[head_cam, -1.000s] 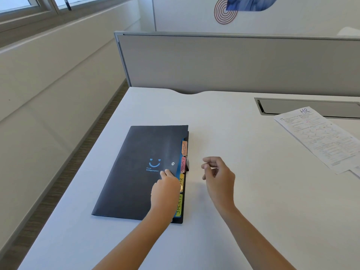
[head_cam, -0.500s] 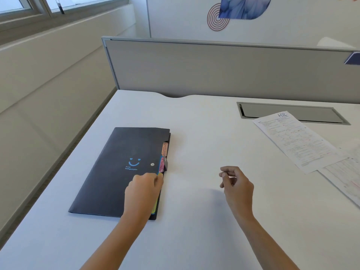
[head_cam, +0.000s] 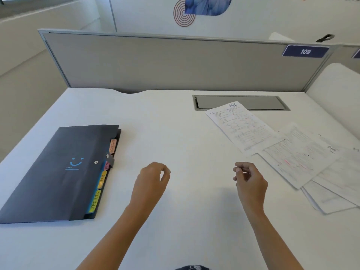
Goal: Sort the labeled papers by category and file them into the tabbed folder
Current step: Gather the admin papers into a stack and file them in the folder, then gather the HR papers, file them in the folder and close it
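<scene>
- On the right of the worktop (head_cam: 185, 143), the papers (head_cam: 311, 162) lie fanned, well apart from the closed tabbed folder (head_cam: 58, 172) at left.
- These sheets are likely light, limp and slippery (a free corner suits pinching).
- Lying diagonally, the top sheet (head_cam: 241, 125) has its "HR" heading farthest; the tabs (head_cam: 101, 180) face right.
- Each grip is loosely curled and empty: left hand (head_cam: 151, 182), right hand (head_cam: 250, 182).

A dark folder (head_cam: 58, 172) lies closed and flat, left of the left hand (head_cam: 150, 184), its coloured tabs (head_cam: 101, 178) facing it. Printed papers (head_cam: 292, 158) overlap right of the right hand (head_cam: 250, 184).
</scene>
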Action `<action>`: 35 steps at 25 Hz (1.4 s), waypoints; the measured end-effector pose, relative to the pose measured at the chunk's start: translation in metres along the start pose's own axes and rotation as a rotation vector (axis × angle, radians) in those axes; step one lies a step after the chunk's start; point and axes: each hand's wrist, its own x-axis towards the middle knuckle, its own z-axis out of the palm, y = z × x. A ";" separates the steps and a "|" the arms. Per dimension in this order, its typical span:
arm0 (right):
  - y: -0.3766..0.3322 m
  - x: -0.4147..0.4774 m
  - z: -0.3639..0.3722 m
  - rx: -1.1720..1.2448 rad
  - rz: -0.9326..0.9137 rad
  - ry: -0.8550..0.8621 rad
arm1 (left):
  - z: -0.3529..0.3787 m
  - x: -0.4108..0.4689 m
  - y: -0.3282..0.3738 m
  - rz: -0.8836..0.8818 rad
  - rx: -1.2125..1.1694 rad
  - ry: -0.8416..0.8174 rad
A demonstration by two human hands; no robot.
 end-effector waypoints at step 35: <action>-0.012 0.043 -0.082 -0.001 0.280 0.598 | 0.053 0.017 0.036 -0.113 -0.303 -0.278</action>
